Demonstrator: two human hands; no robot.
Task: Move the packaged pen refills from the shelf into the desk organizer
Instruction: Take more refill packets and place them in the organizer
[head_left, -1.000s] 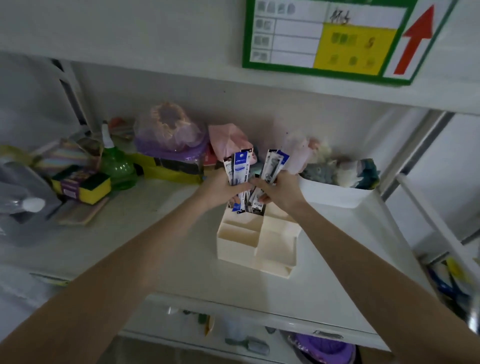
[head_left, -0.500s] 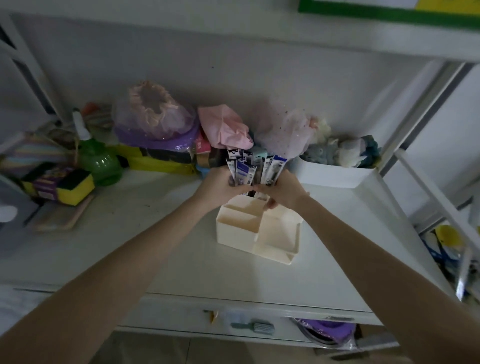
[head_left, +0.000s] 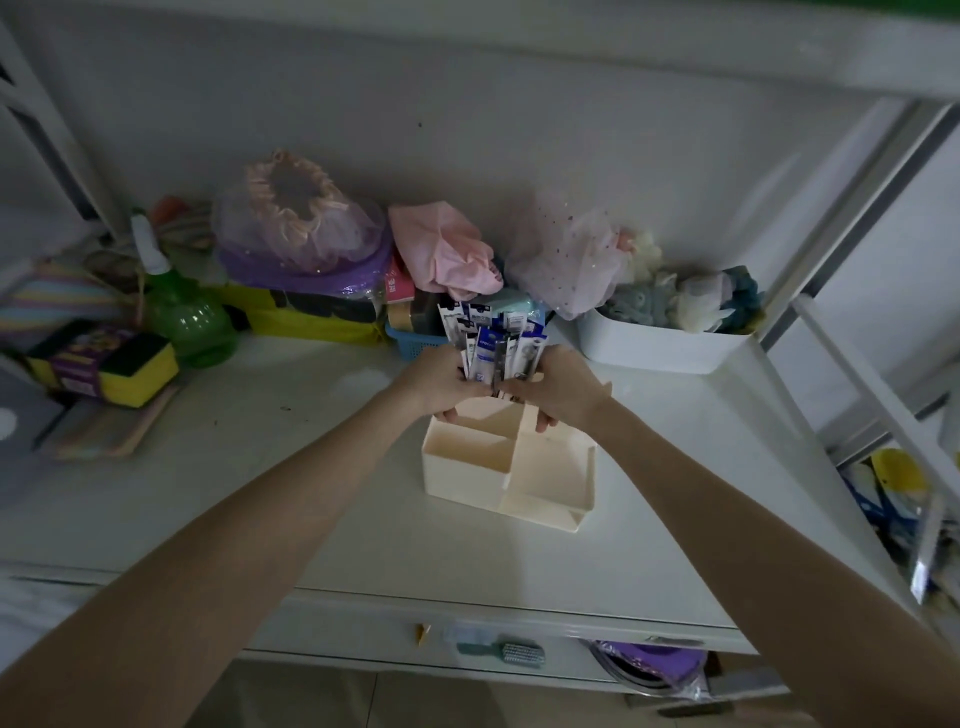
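A cream desk organizer (head_left: 540, 483) with several compartments stands on the white shelf surface. Several packaged pen refills (head_left: 493, 340), blue and white packs, stand upright as a bunch in its back compartment. My left hand (head_left: 436, 382) grips the bunch from the left, with the fingertips down at the organizer's rim. From the right, my right hand (head_left: 558, 387) grips the same bunch. The lower ends of the packs are hidden behind my hands.
A white bin (head_left: 665, 348) of soft toys stands at the right back. A blue basket (head_left: 415, 338), pink cloth (head_left: 441, 249) and bagged items crowd the back wall. A green spray bottle (head_left: 182, 312) and a sponge pack (head_left: 104, 364) sit at the left.
Two separate handfuls of packs have come together into one bunch and moved down into the organizer's back compartment. The camera has tilted downward.
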